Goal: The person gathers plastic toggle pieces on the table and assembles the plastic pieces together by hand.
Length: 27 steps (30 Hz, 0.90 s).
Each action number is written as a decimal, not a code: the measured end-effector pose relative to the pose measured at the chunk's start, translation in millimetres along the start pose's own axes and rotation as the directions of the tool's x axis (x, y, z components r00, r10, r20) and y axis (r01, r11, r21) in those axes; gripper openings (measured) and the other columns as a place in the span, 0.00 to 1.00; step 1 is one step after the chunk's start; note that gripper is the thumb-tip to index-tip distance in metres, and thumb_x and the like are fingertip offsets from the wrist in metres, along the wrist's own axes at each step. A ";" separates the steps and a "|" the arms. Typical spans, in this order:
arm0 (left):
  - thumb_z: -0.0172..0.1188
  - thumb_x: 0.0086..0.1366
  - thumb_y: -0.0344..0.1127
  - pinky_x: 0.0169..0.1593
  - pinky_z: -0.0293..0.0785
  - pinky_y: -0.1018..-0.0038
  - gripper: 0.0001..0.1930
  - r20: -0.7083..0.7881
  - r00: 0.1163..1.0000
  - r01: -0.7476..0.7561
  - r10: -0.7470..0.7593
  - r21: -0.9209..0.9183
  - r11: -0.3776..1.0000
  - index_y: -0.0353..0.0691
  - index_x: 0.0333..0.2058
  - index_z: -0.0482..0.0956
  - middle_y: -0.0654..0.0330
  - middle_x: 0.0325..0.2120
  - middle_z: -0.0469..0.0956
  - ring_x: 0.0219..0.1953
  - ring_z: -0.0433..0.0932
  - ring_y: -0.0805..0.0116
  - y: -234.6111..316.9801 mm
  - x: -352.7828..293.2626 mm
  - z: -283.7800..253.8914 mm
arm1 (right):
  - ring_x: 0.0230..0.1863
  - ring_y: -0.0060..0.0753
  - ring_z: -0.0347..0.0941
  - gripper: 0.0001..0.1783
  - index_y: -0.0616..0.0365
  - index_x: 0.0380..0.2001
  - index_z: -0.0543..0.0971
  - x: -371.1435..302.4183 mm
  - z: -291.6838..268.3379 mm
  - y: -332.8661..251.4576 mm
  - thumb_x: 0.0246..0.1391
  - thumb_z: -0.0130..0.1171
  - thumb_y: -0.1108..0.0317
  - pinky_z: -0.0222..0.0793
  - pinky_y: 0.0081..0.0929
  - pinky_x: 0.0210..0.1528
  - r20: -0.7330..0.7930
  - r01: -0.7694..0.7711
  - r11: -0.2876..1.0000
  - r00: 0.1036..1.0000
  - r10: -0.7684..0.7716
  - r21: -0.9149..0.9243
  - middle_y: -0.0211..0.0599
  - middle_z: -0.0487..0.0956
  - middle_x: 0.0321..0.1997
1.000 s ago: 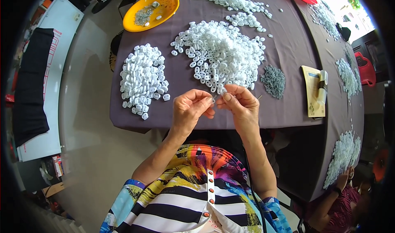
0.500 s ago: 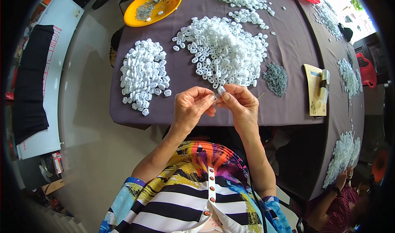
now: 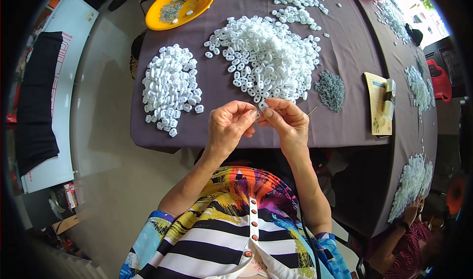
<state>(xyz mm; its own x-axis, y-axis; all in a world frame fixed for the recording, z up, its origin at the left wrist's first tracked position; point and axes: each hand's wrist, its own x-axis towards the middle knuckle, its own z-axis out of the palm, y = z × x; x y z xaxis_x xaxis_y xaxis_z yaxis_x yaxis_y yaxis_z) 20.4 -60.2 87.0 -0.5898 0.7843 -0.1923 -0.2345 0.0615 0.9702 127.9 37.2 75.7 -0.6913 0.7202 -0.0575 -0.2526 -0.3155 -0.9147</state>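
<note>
Over the table's near edge, my two hands meet fingertip to fingertip. My right hand (image 3: 288, 123) pinches a white two-holed plastic piece (image 3: 262, 105) between thumb and fingers. A thin stick-like tool (image 3: 312, 111) pokes out past its knuckles. My left hand (image 3: 230, 126) is closed in a pinch against that piece; something tiny shows at its fingertips, too small to name. Just beyond lies a large heap of white two-holed pieces (image 3: 271, 57). To the left is a smaller pile of white pieces (image 3: 170, 84). A mound of tiny grey spring-like parts (image 3: 330, 90) lies at right.
A yellow plate (image 3: 199, 10) with small metal bits stands at far left. At right lies a yellowish booklet (image 3: 375, 116) beneath a clear roll (image 3: 388, 101). A second table holds more white piles (image 3: 411, 185), with a co-worker's hand (image 3: 411, 211) beside one.
Both hands keep nearly the same pinch, with the white piece tilted slightly differently. The whole view has shifted a little.
</note>
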 end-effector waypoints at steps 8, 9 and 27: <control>0.58 0.59 0.33 0.21 0.68 0.84 0.09 0.012 0.999 0.039 -0.040 0.048 0.998 0.33 0.33 0.76 0.64 0.20 0.75 0.17 0.70 0.81 -2.6 1.8 -0.9 | 0.28 0.22 0.75 0.09 0.65 0.37 0.76 1.1 -1.9 3.2 0.50 0.56 0.79 0.74 0.19 0.33 0.005 0.039 0.998 0.999 -0.039 -0.055 0.34 0.78 0.29; 0.58 0.59 0.33 0.20 0.68 0.84 0.09 0.019 0.999 0.037 -0.038 0.044 0.998 0.33 0.33 0.76 0.64 0.19 0.75 0.17 0.70 0.81 -3.3 2.1 -1.4 | 0.28 0.22 0.75 0.09 0.65 0.37 0.76 1.0 -1.5 3.4 0.50 0.55 0.80 0.74 0.19 0.33 0.003 0.038 0.997 0.999 -0.038 -0.063 0.34 0.78 0.29; 0.57 0.59 0.31 0.20 0.67 0.84 0.07 0.051 0.994 0.103 -0.096 -0.162 0.981 0.32 0.32 0.76 0.60 0.22 0.77 0.17 0.71 0.80 -8.2 5.7 -5.6 | 0.29 0.20 0.74 0.08 0.66 0.37 0.75 0.0 -0.2 14.5 0.51 0.54 0.80 0.72 0.17 0.33 0.054 0.075 0.994 0.996 -0.071 -0.079 0.34 0.78 0.30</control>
<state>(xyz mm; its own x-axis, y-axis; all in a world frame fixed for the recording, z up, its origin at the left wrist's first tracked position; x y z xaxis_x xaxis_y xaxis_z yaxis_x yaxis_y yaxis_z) 14.6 -59.7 77.2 -0.5247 0.8051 -0.2765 -0.4161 0.0408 0.9084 124.3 32.7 62.3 -0.7070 0.7066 0.0290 -0.2497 -0.2111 -0.9450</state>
